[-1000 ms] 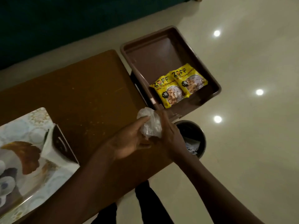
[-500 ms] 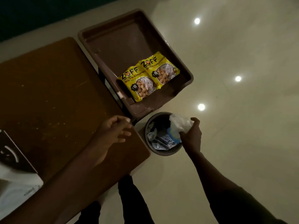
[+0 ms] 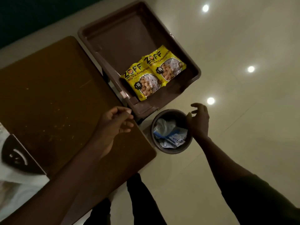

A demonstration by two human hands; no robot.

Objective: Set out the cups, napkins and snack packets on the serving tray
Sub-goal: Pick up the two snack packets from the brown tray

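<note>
A deep brown serving tray (image 3: 113,39) stands just past the table's right end. Two yellow snack packets lie side by side in its near half, one (image 3: 142,83) to the left and the other (image 3: 165,65) to the right. My left hand (image 3: 113,122) hovers over the table's near right corner, fingers loosely curled and holding nothing. My right hand (image 3: 198,120) hangs over the right rim of a round bin (image 3: 186,146) with its fingers spread and empty. A crumpled clear plastic wrapper (image 3: 164,127) lies in the bin on top of other scraps.
The brown wooden table (image 3: 56,95) fills the left. A white box with a dark panel (image 3: 17,158) sits at its near left edge. Glossy pale floor (image 3: 243,111) with light reflections lies to the right. My legs (image 3: 141,200) show below the table edge.
My right hand carried the crumpled wrapper from the table over the bin and let it go; it now lies in the bin. My left hand stayed near the table corner.
</note>
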